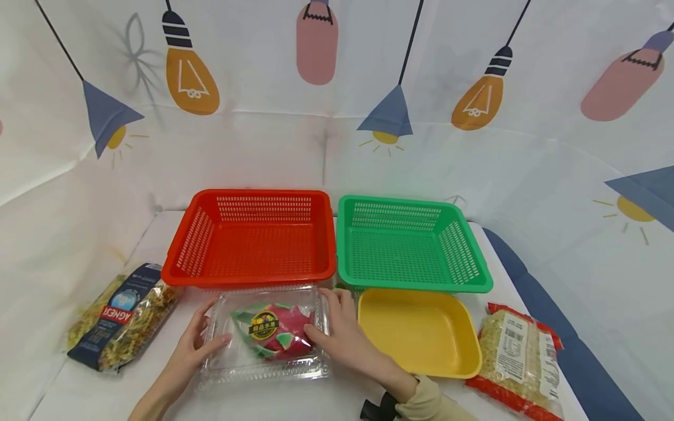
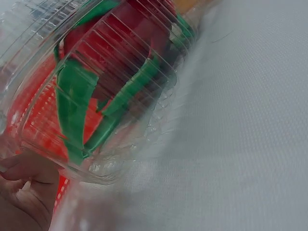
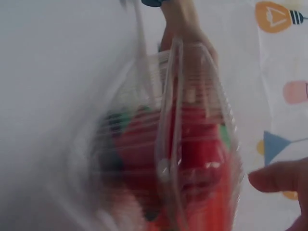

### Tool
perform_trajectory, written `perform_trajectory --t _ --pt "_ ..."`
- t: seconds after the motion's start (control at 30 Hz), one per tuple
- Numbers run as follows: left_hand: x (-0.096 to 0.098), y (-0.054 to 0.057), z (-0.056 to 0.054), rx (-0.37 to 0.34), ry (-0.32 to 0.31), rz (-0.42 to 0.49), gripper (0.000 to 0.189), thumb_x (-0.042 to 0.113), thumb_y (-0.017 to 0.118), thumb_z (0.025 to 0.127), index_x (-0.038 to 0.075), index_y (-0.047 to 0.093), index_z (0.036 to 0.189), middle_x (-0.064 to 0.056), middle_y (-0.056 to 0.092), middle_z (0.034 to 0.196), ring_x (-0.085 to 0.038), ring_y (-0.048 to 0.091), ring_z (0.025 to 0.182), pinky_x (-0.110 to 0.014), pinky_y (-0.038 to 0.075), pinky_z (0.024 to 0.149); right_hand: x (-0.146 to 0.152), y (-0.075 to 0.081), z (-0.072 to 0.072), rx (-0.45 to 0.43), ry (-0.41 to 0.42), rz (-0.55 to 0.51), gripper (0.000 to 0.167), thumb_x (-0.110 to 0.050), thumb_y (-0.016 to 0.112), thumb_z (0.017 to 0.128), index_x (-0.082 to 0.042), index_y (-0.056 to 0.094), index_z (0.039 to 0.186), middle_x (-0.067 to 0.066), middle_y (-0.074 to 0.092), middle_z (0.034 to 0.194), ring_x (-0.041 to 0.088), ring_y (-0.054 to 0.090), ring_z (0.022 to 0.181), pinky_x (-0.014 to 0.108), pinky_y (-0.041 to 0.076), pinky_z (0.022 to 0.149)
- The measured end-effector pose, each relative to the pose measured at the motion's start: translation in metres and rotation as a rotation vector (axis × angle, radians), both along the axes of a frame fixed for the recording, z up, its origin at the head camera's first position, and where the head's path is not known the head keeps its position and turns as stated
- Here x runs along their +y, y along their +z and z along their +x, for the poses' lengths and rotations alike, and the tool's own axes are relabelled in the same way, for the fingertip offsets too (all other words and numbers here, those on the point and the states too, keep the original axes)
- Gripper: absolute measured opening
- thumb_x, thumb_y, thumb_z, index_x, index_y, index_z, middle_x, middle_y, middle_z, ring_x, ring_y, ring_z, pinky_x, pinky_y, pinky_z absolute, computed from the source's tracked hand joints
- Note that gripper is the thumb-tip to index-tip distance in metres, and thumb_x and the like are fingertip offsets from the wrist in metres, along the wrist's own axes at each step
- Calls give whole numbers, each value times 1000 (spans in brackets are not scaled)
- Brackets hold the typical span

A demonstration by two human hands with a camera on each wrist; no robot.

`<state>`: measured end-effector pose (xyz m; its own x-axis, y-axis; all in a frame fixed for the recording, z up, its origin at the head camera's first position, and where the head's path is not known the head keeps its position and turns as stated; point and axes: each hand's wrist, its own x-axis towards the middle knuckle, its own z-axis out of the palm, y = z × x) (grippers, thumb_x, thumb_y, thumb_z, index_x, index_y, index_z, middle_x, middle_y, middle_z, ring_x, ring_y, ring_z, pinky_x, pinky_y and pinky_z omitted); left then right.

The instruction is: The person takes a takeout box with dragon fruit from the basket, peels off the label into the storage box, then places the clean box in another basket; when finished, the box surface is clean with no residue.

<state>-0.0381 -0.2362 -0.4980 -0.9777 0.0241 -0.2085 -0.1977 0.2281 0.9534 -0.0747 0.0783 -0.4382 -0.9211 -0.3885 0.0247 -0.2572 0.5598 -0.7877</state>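
Two hands are at one clear box (image 1: 279, 369), which is on the white table (image 1: 253, 403), in front of the red basket and between the two bags. One pink and green dragon fruit (image 1: 292, 334) is inside it, with one round black label (image 1: 263, 325) showing. The left hand (image 1: 192, 348) is at the box's left end and the right hand (image 1: 344, 330) at its right end. Each has its thumb spread away from its fingers, with the thumb over the lid; I cannot tell if either one pinches the box. Two baskets are by the table's back edge: one red basket (image 1: 247, 278) on the left and one green basket (image 1: 416, 285) on the right. One yellow tray (image 1: 416, 333) is just in front of the green one. There are two bags: one pasta bag (image 1: 123, 318) near the table's left edge, and one red-ended bag (image 1: 518, 362) by its right edge.
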Motion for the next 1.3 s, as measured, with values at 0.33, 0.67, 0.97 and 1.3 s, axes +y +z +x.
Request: perform_trajectory --t 0.33,0.67,0.97,1.3 --pt "3 3 0 14 2 -51 79 19 63 97 20 15 160 -26 31 152 -45 36 135 -50 45 101 -43 20 -12 61 347 114 38 -26 68 93 -13 61 128 -1 50 105 5 48 84 14 42 68" --pt "3 2 -1 -11 -1 -66 78 21 62 98 23 14 160 -23 42 138 -28 49 118 -31 48 83 -62 29 -31 3 438 345 40 -29 72 92 -10 54 122 -2 47 104 6 47 84 15 42 67" --pt "0 1 -1 -8 3 -81 77 21 61 98 24 14 160 -20 43 132 -23 48 114 -29 47 81 -66 28 -42 -2 464 337 16 -24 64 98 -10 58 104 -6 48 92 4 44 80 15 39 69" --pt "0 2 2 -9 -19 -46 81 21 61 98 20 10 160 -35 14 158 -57 18 143 -67 36 103 -74 30 -47 101 488 477 13 -20 54 103 -13 57 94 -7 49 83 6 45 81 16 38 73"
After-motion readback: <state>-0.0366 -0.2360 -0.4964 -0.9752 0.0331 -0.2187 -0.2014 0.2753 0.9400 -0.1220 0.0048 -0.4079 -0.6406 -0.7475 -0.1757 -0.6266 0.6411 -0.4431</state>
